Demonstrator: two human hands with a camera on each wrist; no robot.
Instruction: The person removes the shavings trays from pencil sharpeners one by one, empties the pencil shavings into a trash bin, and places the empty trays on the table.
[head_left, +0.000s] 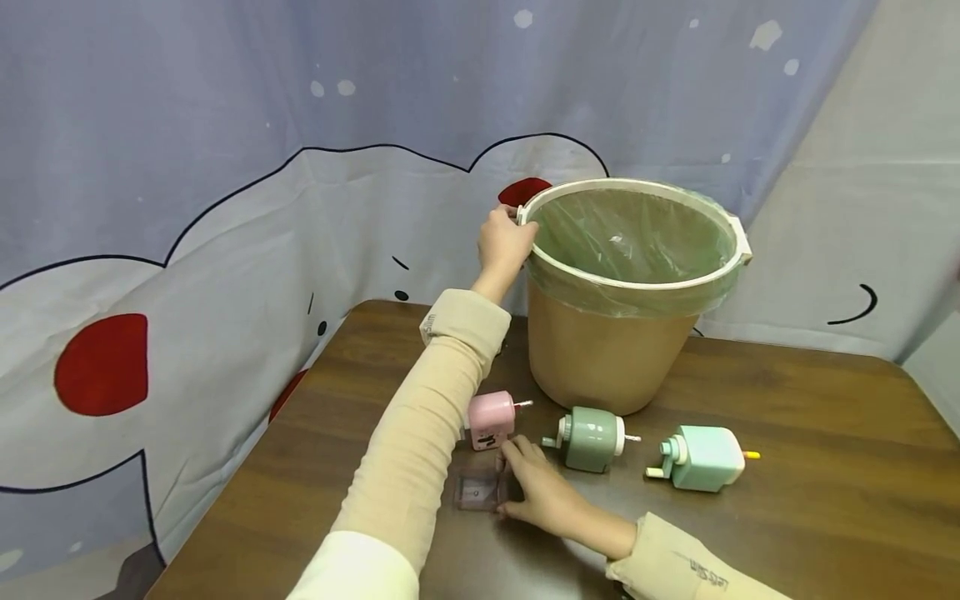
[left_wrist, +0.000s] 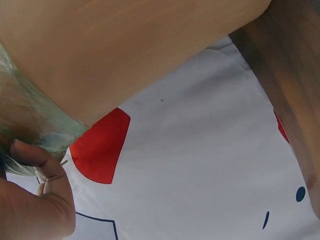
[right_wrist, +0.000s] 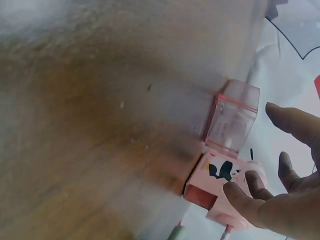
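Note:
At the back, my left hand [head_left: 506, 242] grips the rim of a tan trash bin [head_left: 607, 350] at its left side, thumb over the edge. A thin green plastic bag [head_left: 637, 225] lines the bin and folds over its rim. My right hand [head_left: 551, 496] is low over the table, its fingers spread beside a clear pink-tinted shavings drawer [right_wrist: 232, 120]. That drawer lies on the table in front of a pink pencil sharpener [right_wrist: 220, 175] with a panda picture. A pencil sticks out of the sharpener in the head view; my left sleeve partly covers the sharpener there.
A dark green sharpener [head_left: 592, 442] and a mint sharpener [head_left: 705, 458] stand to the right, each with a crank and a pencil in it. The brown wooden table [head_left: 810, 400] ends at a patterned curtain [head_left: 225, 208] behind and on the left.

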